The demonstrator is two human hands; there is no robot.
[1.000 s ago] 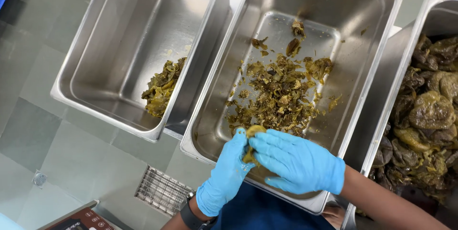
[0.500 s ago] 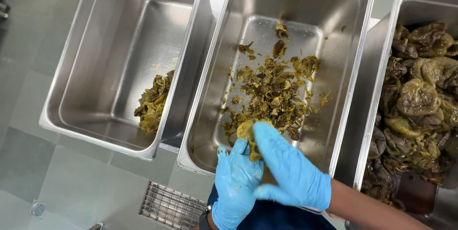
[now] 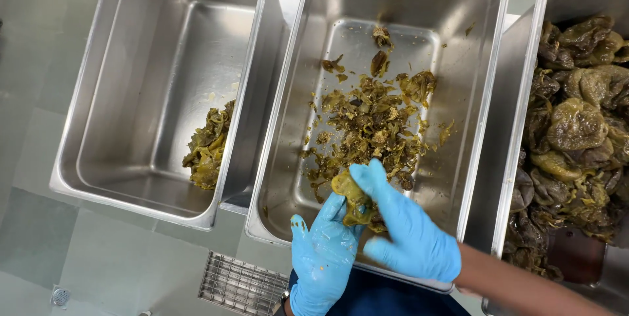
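I pinch the soft, slippery pepper [image 3: 349, 193] between my left hand [image 3: 322, 257] and right hand [image 3: 407, 231]; it looks limp and tear-prone.

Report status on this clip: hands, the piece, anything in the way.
Left hand and right hand, blue gloves, both grip one green pepper piece. Over middle pan, above scraps. Nothing in the way.
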